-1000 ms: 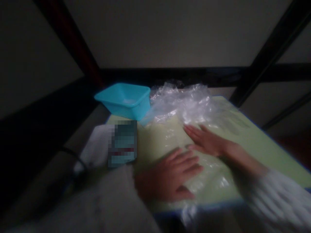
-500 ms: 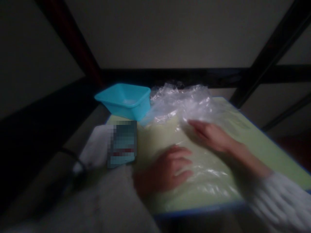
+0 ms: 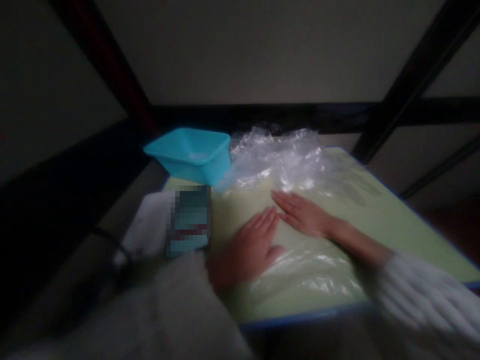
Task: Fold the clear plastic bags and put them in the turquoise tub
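A large clear plastic bag point(image 3: 315, 267) lies over the pale yellow-green tabletop, its far part crumpled and shiny. Flat on the near part of the plastic rests my left hand point(image 3: 249, 247), fingers stretched out and thumb apart. My right hand point(image 3: 305, 212) also lies on the plastic with its fingers extended, just to the right of the left one. The fingertips of both hands come close together near the middle of the bag. Neither hand grips anything. Whether something thin lies inside the bag, I cannot tell.
A turquoise plastic basin point(image 3: 210, 165) stands at the table's back left. Nearer, a flat, blurred-out teal item point(image 3: 189, 220) lies beside a white cloth-like thing point(image 3: 150, 220). The yellow-green table point(image 3: 408, 240) has a blue edge. Dark frame bars and a wall are behind it.
My right hand has moved left and flattened onto the plastic. My left hand has turned and reached slightly forward, its fingers straightened, so the hands are now closer together.
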`<state>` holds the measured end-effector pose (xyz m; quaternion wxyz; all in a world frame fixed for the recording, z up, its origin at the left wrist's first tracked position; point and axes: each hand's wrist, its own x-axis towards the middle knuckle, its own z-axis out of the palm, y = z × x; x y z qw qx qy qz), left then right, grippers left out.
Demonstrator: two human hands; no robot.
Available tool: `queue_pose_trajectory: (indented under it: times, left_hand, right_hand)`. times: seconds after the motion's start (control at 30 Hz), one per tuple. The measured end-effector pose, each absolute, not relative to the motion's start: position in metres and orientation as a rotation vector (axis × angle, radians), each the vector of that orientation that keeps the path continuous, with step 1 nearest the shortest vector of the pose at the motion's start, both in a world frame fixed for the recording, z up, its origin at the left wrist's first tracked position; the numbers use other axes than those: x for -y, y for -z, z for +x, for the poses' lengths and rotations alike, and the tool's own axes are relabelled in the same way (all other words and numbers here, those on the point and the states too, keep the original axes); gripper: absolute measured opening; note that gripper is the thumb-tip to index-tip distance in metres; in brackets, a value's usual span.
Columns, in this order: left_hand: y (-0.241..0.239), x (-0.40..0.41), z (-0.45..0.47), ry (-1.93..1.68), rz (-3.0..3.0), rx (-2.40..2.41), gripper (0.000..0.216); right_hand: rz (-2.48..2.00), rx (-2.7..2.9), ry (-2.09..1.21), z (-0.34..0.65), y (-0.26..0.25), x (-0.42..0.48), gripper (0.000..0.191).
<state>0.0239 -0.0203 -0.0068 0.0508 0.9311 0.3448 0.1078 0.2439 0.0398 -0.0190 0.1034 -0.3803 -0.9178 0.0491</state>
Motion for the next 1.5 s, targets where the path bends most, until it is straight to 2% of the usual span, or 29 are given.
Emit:
queue_pose_trajectory:
  times: [0.17, 0.4, 0.63, 1.1, 1.2, 1.37, 1.5]
  left_hand:
    - [0.002, 0.023, 0.025, -0.323, 2.860, -1.046, 0.062]
    - [-0.020, 0.048, 0.029, -0.128, 2.837, -1.225, 0.059]
    - [-0.014, 0.081, 0.014, -0.250, 2.782, -1.265, 0.067]
    - [-0.008, 0.031, 0.008, -0.216, 2.661, -1.166, 0.066]
    - [-0.004, 0.030, 0.007, -0.329, 2.632, -1.181, 0.062]
    - [0.005, 0.017, 0.000, -0.632, 2.473, -1.465, 0.044]
    - [0.006, 0.008, -0.007, -0.646, 2.405, -1.613, 0.033]
  right_hand:
    - [-1.132, 2.705, -0.114, 0.243, 0.022, -0.041, 0.062]
    - [-1.097, 2.650, -0.113, 0.240, 0.026, -0.039, 0.058]
    - [-1.098, 2.640, -0.135, 0.237, 0.023, -0.036, 0.057]
    - [-1.186, 2.602, -0.245, 0.239, 0.006, -0.031, 0.058]
    - [-1.164, 2.540, -0.300, 0.244, -0.004, -0.032, 0.052]
    - [-1.166, 2.380, -0.344, 0.251, -0.019, -0.037, 0.032]
    - [-1.226, 2.389, -0.438, 0.264, -0.029, -0.040, 0.025]
